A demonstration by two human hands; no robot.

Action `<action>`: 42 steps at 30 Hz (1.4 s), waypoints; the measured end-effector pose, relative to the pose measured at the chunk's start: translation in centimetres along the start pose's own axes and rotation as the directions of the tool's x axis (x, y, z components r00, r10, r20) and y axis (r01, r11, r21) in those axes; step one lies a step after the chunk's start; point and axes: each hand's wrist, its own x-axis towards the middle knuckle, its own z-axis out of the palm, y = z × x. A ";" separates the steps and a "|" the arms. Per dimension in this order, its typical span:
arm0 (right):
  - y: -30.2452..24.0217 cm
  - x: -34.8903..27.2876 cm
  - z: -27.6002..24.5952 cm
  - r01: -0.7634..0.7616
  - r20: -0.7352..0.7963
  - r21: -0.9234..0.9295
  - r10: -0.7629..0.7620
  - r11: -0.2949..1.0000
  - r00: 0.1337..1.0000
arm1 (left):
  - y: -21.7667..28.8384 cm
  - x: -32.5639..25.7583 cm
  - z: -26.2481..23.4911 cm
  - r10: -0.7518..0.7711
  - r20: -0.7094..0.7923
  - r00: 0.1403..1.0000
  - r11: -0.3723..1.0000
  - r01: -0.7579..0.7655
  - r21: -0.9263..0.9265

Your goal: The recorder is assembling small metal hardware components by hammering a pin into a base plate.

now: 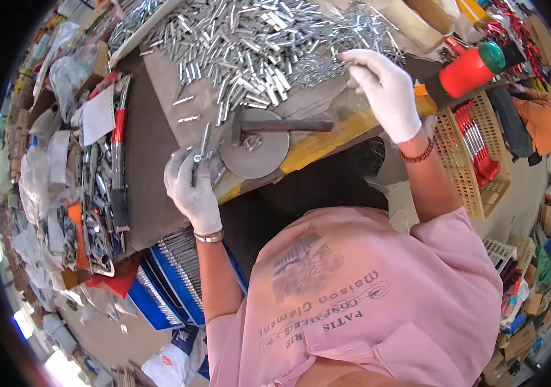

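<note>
Our left hand [191, 190] pinches a slim metal rod [206, 137] just beside the round disc [240, 161]; our right hand [388, 93], nearly pinched, hovers by the small metal pins [317, 69]; we cannot tell whether it grips any. The rod should feel light, stiff and slick, best held mid-length. Beyond, loose tubes [272, 74] heap the counter [153, 180].

On the right, a red bottle [462, 75] with a green top [491, 57]. Below it, a yellow plastic basket [457, 164] with red-ended rods [478, 147] inside. Farther right, a person in an orange top [546, 122]. Low on the left, blue boxes [139, 302] of metal rods [180, 266]. At far left, clear plastic bags [35, 171].
</note>
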 end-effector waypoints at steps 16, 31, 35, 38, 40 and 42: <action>-4.7 -3.8 5.2 0.259 0.363 0.061 -0.263 0.964 0.894 | 7.1 -1.4 -1.5 -0.434 0.413 0.801 0.583 0.599 -0.549; -5.0 -3.7 8.7 0.461 0.619 -0.183 -0.263 0.868 0.740 | 5.6 -0.4 0.3 0.025 0.364 0.931 0.992 0.023 -0.126; -4.9 -3.6 8.7 0.484 0.645 -0.177 -0.270 0.857 0.715 | 6.0 -0.4 0.2 -0.004 0.359 0.933 0.988 0.059 -0.142; -4.7 -3.9 8.8 0.501 0.626 -0.151 -0.310 0.852 0.715 | 6.2 -0.4 0.1 -0.003 0.356 0.934 0.995 0.039 -0.094; -4.7 -3.9 8.9 0.496 0.624 -0.135 -0.316 0.858 0.715 | 6.3 -0.6 0.1 -0.010 0.348 0.937 0.994 0.048 -0.100; -4.6 -4.0 9.1 0.491 0.622 -0.119 -0.321 0.863 0.715 | 6.5 -0.9 0.1 -0.016 0.340 0.940 0.993 0.056 -0.107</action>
